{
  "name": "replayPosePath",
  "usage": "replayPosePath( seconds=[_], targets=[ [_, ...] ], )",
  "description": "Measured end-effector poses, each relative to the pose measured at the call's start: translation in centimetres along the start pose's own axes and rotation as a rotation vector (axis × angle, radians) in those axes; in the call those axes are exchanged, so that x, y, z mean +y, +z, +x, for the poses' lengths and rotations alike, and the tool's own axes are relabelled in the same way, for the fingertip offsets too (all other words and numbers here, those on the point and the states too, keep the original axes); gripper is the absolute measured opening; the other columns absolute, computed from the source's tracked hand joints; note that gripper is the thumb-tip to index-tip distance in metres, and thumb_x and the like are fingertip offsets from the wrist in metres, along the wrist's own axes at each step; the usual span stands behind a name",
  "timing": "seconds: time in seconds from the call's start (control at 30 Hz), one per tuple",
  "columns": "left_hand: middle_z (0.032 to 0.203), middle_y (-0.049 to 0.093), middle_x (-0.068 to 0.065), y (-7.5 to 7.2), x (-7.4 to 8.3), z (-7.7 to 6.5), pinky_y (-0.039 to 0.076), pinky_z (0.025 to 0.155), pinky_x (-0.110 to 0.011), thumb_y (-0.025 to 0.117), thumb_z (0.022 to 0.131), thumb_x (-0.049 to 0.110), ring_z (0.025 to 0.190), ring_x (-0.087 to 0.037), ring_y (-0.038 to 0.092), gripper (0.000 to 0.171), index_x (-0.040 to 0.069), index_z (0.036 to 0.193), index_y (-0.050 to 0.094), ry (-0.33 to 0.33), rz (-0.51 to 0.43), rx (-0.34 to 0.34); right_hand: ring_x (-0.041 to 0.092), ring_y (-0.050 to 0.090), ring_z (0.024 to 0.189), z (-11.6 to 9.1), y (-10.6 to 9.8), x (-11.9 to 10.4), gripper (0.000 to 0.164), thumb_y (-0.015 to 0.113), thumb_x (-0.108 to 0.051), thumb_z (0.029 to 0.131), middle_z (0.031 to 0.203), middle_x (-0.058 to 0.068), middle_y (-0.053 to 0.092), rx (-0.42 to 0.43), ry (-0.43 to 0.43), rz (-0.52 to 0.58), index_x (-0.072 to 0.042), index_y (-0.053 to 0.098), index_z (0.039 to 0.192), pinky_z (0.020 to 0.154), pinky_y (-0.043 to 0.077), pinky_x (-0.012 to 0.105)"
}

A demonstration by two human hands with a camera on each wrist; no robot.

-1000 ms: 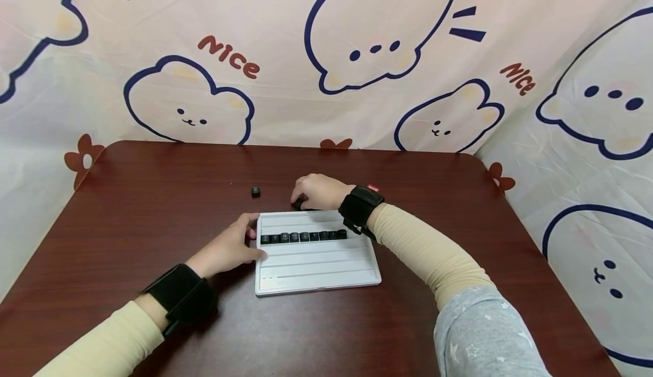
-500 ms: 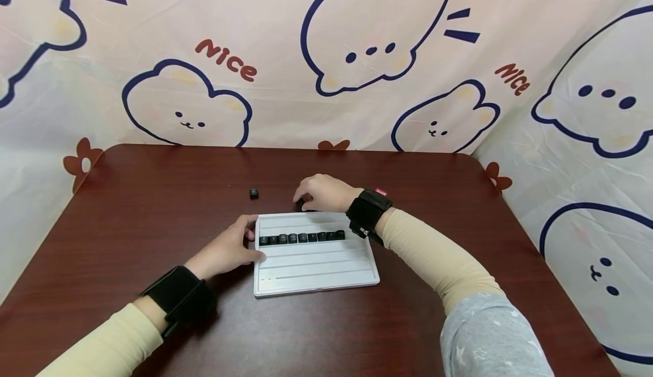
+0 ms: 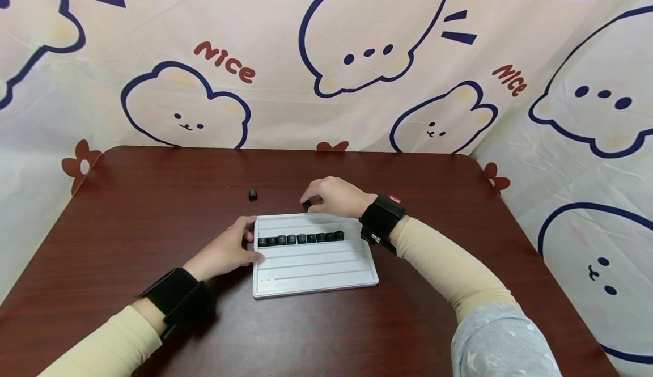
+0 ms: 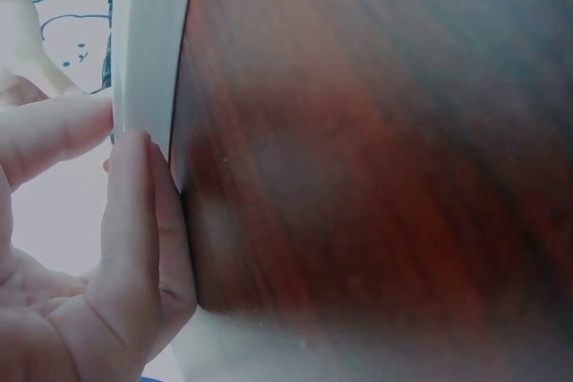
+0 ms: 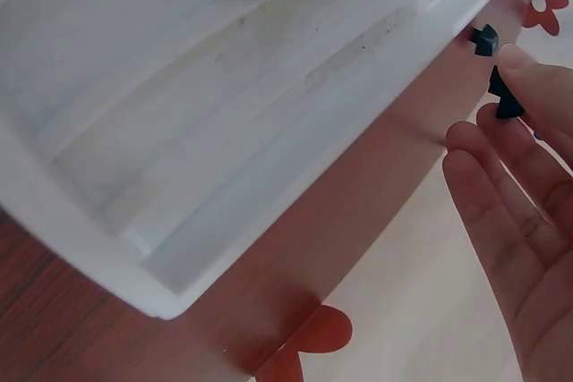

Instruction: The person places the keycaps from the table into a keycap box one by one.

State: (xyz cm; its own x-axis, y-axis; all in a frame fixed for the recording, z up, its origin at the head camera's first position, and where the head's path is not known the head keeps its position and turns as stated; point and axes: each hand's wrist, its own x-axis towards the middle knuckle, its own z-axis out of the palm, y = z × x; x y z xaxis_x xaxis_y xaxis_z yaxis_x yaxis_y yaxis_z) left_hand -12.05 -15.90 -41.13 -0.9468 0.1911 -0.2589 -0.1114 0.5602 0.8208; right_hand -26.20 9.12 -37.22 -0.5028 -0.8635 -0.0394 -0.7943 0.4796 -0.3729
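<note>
A white ridged tray (image 3: 316,269) lies on the table with several black keycaps (image 3: 301,238) in a row along one of its grooves. My left hand (image 3: 229,248) grips the tray's left edge, the thumb over the rim; in the left wrist view its fingers (image 4: 134,212) press the white side wall. Just beyond the tray's far edge, my right hand (image 3: 339,197) pinches a single black keycap (image 5: 506,96) between thumb and fingertips. Another keycap (image 3: 253,195) stands alone on the table behind the tray's far left corner.
The brown wooden table (image 3: 168,195) reaches back to a cartoon-printed cloth (image 3: 285,122) hung behind it and on the right side. Black bands (image 3: 382,218) wrap both wrists.
My right hand has shifted slightly right and lifted a little, the pinched keycap moving with it. My left hand keeps its grip on the tray. The view has drifted slightly.
</note>
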Motion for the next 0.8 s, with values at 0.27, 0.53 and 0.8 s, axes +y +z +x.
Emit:
replayPosePath(
  seconds=[0.27, 0.53, 0.8],
  targets=[
    [0.11, 0.05, -0.019, 0.1, -0.3, 0.1, 0.047, 0.068, -0.034, 0.083, 0.083, 0.004, 0.084, -0.025, 0.051, 0.087, -0.008, 0.152, 0.031, 0.006, -0.003, 0.004, 0.013, 0.059, 0.086, -1.6, -0.5, -0.2, 0.025, 0.079, -0.009, 0.091, 0.106, 0.003, 0.071, 0.023, 0.011, -0.003, -0.005, 0.077, 0.115, 0.08, 0.051, 0.025],
    [0.11, 0.049, -0.019, 0.0, -0.2, 0.0, 0.046, 0.067, -0.035, 0.082, 0.084, 0.005, 0.079, -0.024, 0.05, 0.088, -0.008, 0.153, 0.029, 0.006, -0.002, -0.006, 0.011, 0.058, 0.081, -3.5, -0.8, 0.0, 0.022, 0.08, -0.007, 0.09, 0.101, 0.002, 0.071, 0.065, -0.009, -0.024, -0.004, 0.078, 0.111, 0.075, 0.051, 0.024],
    [0.11, 0.05, -0.019, 0.1, -0.4, 0.1, 0.046, 0.068, -0.034, 0.082, 0.084, 0.005, 0.079, -0.024, 0.051, 0.086, -0.007, 0.153, 0.03, 0.003, 0.009, -0.002, 0.012, 0.062, 0.087, -5.5, -1.1, 0.1, 0.02, 0.079, -0.009, 0.091, 0.102, 0.0, 0.07, 0.072, 0.028, -0.02, -0.007, 0.079, 0.111, 0.078, 0.053, 0.027]
  ],
)
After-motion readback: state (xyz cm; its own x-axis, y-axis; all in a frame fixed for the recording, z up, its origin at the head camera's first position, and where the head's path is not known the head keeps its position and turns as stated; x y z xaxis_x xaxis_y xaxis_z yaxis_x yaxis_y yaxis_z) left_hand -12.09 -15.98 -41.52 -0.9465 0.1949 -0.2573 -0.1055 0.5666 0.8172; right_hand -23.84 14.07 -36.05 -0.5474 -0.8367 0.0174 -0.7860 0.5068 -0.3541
